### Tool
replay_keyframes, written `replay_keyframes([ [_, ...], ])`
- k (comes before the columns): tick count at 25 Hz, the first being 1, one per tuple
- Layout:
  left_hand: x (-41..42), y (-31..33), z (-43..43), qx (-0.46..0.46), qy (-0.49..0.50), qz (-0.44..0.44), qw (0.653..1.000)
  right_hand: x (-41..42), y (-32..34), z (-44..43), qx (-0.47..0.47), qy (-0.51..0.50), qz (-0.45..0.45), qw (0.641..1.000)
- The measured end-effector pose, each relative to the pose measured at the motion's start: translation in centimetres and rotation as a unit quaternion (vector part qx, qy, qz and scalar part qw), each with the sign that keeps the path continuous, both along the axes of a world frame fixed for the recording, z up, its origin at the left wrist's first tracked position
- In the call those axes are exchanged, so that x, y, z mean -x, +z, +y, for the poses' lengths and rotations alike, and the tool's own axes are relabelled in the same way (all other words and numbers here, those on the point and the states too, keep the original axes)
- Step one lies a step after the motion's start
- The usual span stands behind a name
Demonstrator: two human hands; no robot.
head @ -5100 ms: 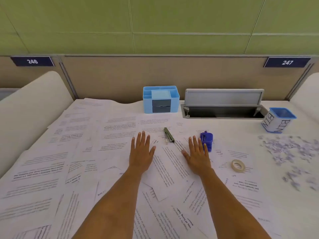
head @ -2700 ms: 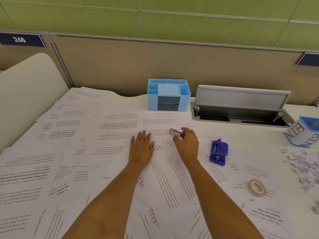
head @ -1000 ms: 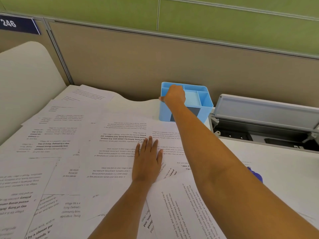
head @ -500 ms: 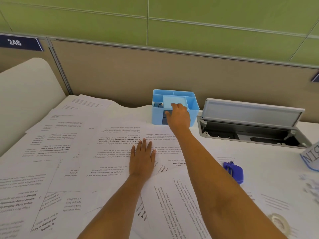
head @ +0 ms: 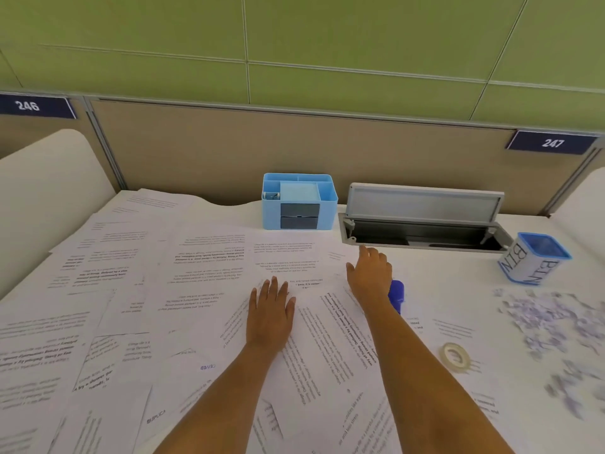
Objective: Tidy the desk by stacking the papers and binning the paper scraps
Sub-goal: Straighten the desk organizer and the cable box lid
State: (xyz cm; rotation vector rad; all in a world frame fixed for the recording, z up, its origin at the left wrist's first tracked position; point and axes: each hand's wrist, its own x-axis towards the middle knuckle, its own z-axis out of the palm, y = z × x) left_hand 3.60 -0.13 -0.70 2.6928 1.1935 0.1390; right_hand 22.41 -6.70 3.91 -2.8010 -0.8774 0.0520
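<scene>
Most likely clearing loose items off the sheets before any stacking, judging by the right hand (head: 371, 275) hovering just beside the small blue tool (head: 396, 294), fingers relaxed and slightly spread, gripping nothing. Use the left hand (head: 270, 314), lying flat with straight fingers on the papers (head: 209, 267), as an anchor against sliding. Expect slow work with those papers: spread in overlapping layers across the left and middle of the table (head: 458, 273), at mixed angles, none squared into a stack yet. Lift the blue tool, partly hidden behind the right wrist, straight up rather than dragging it over the print. Treat the tape roll (head: 455, 353), nearer on the right, the same way. Park both by the blue organizer (head: 298, 201) at the back, away from the open cable hatch (head: 422, 224) beside it. Then gather sheets from the far edges inward, turning each to face one way, and tap the edges square against the table. Leave the scraps (head: 553, 326), scattered at the right and well apart from both hands, for last. Sweep them gently with a cupped palm toward the bin (head: 533, 258) standing just behind them, being probably light enough to scatter at a quick move.
</scene>
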Motion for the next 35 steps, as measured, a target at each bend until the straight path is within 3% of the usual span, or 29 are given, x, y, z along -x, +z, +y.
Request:
replay_keyframes([
  [5, 0.0, -0.2, -3.0, 0.01, -0.011, -0.013, 1.0, -0.1, -2.0, -5.2, -0.024, -0.053, -0.01, 0.998],
  [12, -0.1, -1.1, -5.4, 0.011, -0.019, -0.011, 1.0, -0.5, -3.2, -7.7, -0.155, -0.179, 0.1, 0.966],
  [16, 0.0, -1.5, -5.7, 0.007, -0.019, -0.002, 1.0, -2.0, -3.7, -7.6, -0.262, -0.229, 0.237, 0.907],
  [23, 0.1, -1.7, -5.5, 0.002, -0.023, 0.004, 1.0, -2.0, -1.6, -6.9, -0.377, -0.248, 0.335, 0.827],
  [27, 0.0, -1.7, -5.3, 0.005, -0.026, 0.005, 1.0, -2.1, 0.4, -6.5, -0.475, -0.264, 0.449, 0.709],
  [28, -0.1, -1.6, -5.3, 0.002, -0.026, 0.005, 1.0, -2.0, 1.1, -6.3, -0.48, -0.26, 0.47, 0.694],
  [30, -0.3, -1.5, -5.1, -0.006, -0.024, 0.005, 1.0, -2.3, 2.0, -5.6, -0.452, -0.239, 0.496, 0.702],
  [35, -0.7, -1.3, -4.5, -0.006, -0.019, 0.003, 1.0, -3.1, 3.8, -3.2, -0.399, -0.181, 0.449, 0.779],
])
